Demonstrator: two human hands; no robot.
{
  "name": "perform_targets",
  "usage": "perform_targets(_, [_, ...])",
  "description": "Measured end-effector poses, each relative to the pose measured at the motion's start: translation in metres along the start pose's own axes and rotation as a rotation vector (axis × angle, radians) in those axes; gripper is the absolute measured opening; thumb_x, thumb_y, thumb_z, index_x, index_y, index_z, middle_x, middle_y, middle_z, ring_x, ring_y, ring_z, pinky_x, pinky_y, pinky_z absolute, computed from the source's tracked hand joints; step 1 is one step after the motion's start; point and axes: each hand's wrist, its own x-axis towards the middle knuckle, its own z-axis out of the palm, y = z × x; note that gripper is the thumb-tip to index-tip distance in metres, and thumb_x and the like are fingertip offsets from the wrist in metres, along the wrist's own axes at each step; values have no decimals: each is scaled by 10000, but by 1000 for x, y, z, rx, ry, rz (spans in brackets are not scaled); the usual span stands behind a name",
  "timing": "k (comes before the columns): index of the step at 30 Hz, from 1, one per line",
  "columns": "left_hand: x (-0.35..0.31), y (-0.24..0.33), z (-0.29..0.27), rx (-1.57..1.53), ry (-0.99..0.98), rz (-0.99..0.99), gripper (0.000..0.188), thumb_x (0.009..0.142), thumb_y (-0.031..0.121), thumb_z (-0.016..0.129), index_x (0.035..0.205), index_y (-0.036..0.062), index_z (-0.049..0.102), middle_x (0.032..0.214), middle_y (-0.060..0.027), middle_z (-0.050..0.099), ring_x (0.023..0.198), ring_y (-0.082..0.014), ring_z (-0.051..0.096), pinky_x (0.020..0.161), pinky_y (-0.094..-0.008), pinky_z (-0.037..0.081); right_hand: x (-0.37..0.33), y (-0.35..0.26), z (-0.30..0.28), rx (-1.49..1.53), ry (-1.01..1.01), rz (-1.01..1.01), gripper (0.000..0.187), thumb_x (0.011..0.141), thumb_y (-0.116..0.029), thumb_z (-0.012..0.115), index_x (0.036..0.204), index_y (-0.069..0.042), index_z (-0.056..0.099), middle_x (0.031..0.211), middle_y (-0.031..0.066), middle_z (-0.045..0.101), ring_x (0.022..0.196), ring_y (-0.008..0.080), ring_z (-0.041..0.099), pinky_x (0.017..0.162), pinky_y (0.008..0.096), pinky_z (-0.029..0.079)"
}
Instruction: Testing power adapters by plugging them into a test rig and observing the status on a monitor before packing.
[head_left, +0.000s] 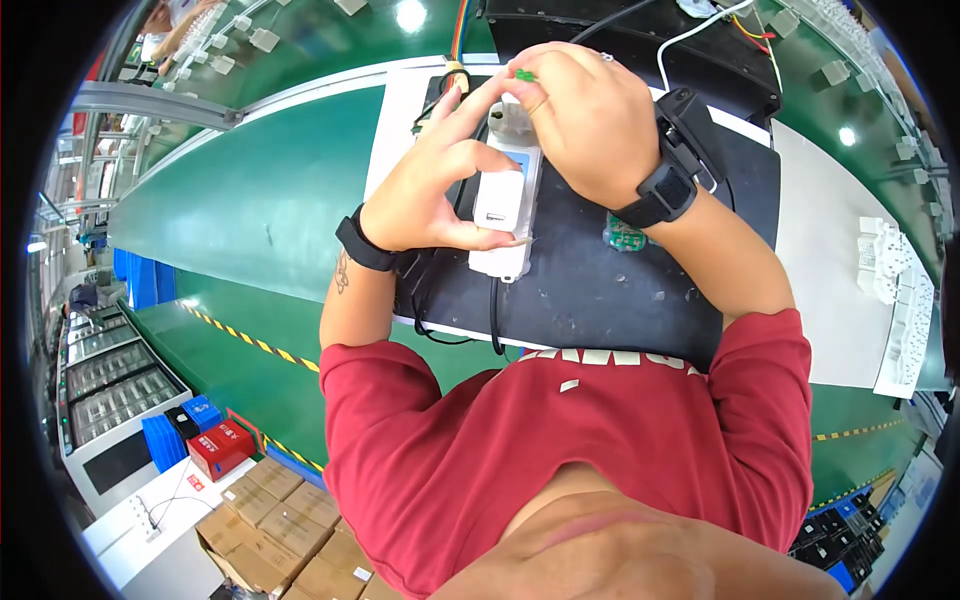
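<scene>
My left hand (425,195) is closed around a white USB charger (497,200), its thumb and a bent finger gripping opposite ends. The charger sits over a white power strip (496,262) on the black mat. My left index finger reaches up to the fingertips of my right hand (600,125). There, the right thumb and index finger pinch a small green piece (525,75), mostly hidden by the fingers. Beyond the charger, another whitish block (510,118) shows partly beneath my right hand. A green circuit board (627,235) lies near my right wrist.
The black mat (640,290) covers the white bench. Black cables (495,320) run off its near edge. A dark box-like device (620,30) stands at the far side, with a white cable (690,38) beside it. White parts (885,265) line the right side; cartons (275,515) stand lower left.
</scene>
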Motion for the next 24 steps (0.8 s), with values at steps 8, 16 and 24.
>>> perform_targets(8, [3,8,0,150,14,13,507,554,332,796,930,118,532,1363,-172,344,1267,-370,305,1022,-570,135,25,-30,-50,235,-82,185,176,901,-185,491,935,-37,582,859,83,640,701,212,620,655,299,482])
perform_targets(16, [10,-3,16,109,88,-8,501,565,289,785,957,117,524,1397,-161,298,1289,-369,267,1036,-553,132,-14,-32,-43,241,-244,75,115,742,-124,619,792,-34,566,903,66,551,910,265,504,815,360,355])
perform_targets(24, [10,-3,20,92,107,-29,381,606,257,732,885,116,514,1406,-132,295,1289,-374,264,1039,-557,119,-22,-39,-36,90,-147,17,146,693,-137,650,750,-40,556,823,75,525,838,266,499,751,370,353])
